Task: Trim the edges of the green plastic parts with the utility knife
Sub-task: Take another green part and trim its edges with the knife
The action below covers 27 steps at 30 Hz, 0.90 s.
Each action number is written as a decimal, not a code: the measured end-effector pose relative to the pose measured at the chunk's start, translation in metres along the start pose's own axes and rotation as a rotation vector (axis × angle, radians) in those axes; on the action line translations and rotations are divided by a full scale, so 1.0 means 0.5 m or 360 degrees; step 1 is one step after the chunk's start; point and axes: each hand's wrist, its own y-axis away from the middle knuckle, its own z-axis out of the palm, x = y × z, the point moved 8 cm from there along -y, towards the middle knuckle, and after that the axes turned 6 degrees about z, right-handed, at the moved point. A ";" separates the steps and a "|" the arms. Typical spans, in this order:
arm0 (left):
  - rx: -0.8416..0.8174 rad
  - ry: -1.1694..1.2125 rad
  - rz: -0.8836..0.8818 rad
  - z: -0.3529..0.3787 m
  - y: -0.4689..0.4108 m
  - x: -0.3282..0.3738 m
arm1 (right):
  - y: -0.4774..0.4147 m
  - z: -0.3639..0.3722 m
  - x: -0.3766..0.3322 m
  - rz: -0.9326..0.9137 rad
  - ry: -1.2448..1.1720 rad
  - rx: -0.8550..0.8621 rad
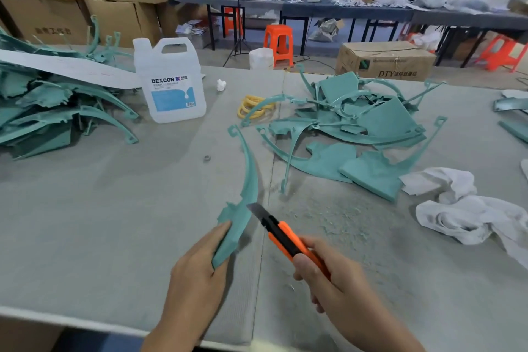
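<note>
My left hand (197, 271) grips the wide lower end of a long curved green plastic part (249, 180), which arcs away from me above the grey table (114, 223). Ragged flash sticks out along its left edge. My right hand (334, 283) holds an orange and black utility knife (285, 237) with the blade extended; the blade tip lies against the part's right edge, near its middle. A heap of green parts (363, 128) lies at the centre right. Another heap of green parts (57, 106) fills the far left.
A clear jug labelled DEXCON (171, 80) stands at the back left, with yellow rings (254, 107) beside it. White rags (468, 214) lie at the right. Shavings litter the table before the knife. Cardboard boxes, orange stools and people at a far table fill the background.
</note>
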 end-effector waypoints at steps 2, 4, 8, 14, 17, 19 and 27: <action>-0.0020 0.0010 -0.0077 0.005 -0.002 -0.013 | 0.002 0.020 -0.002 0.0010 0.0067 -0.0068; -0.0066 0.0006 -0.0119 0.010 -0.005 -0.024 | 0.006 0.033 -0.003 0.0025 0.0131 -0.0109; -0.0098 0.0009 -0.0168 0.011 -0.006 -0.030 | 0.012 0.042 -0.015 0.0012 0.0118 -0.0088; -0.0104 0.0079 -0.0174 0.008 -0.004 -0.023 | 0.014 0.047 -0.031 0.0041 0.0286 -0.0123; -0.0088 0.0082 -0.0196 0.008 0.000 -0.029 | 0.011 0.053 -0.037 0.0007 0.0371 -0.0101; -0.0088 0.0087 -0.0209 0.006 0.003 -0.032 | 0.009 0.054 -0.042 -0.0024 0.0269 -0.0076; -0.0114 0.0107 -0.0146 0.009 0.011 -0.023 | 0.012 0.045 -0.053 -0.0093 0.0187 -0.0090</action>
